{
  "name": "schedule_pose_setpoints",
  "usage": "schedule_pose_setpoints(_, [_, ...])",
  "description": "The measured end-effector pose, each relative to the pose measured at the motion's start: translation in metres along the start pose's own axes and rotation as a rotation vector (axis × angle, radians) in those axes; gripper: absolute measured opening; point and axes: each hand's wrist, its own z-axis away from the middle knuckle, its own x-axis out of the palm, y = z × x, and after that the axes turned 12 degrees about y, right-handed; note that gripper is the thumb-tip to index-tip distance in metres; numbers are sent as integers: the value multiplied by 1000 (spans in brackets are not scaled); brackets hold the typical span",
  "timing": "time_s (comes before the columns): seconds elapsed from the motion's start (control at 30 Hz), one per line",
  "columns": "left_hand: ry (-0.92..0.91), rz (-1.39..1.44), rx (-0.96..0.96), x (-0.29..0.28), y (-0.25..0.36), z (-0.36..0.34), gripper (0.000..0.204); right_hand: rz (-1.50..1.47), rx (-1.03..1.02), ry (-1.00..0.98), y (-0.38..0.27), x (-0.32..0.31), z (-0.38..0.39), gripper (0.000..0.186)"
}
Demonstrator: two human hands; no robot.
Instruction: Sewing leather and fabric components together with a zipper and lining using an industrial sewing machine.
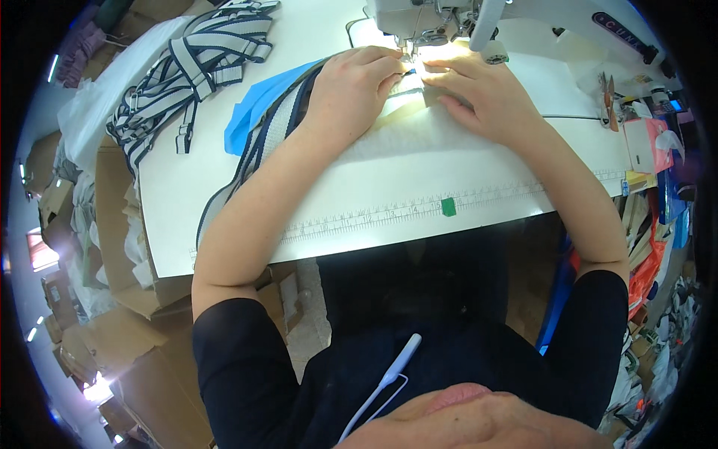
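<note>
A white sewing machine [430, 21] stands at the far edge of the table, its lamp shining brightly on the needle area. My left hand [350, 88] is just left of the needle, its fingers and thumb closed on pale fabric [407, 108]. To the right of the needle my right hand [482, 90] lies on the same fabric, fingers stretched and thumb apart. Blue fabric [258, 105] and a white-and-navy striped strap [278, 123] run out beside my left wrist. Glare and my fingers hide the stitching spot.
A heap of striped straps [198, 63] lies at the table's far left. A ruler tape [374, 217] with a green patch [449, 207] follows the front edge. Scissors [609, 101] and a pink-and-white box [642, 146] are at the right. Cardboard boxes [123, 247] stand left of the table.
</note>
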Motion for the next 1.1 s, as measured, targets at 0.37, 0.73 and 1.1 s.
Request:
schedule_pose_setpoints(0.37, [-97,26,-96,-5,-7,-7,18,64,38,-27,-4,1,1,17])
schedule_pose_setpoints(0.73, [-134,28,-180,-5,-20,-19,18,-22,197,-150,-11,-4,-18,39])
schedule_pose_setpoints(1.1, [-102,69,-150,-1,-17,-19,16,176,-33,-37,14,13,3,30])
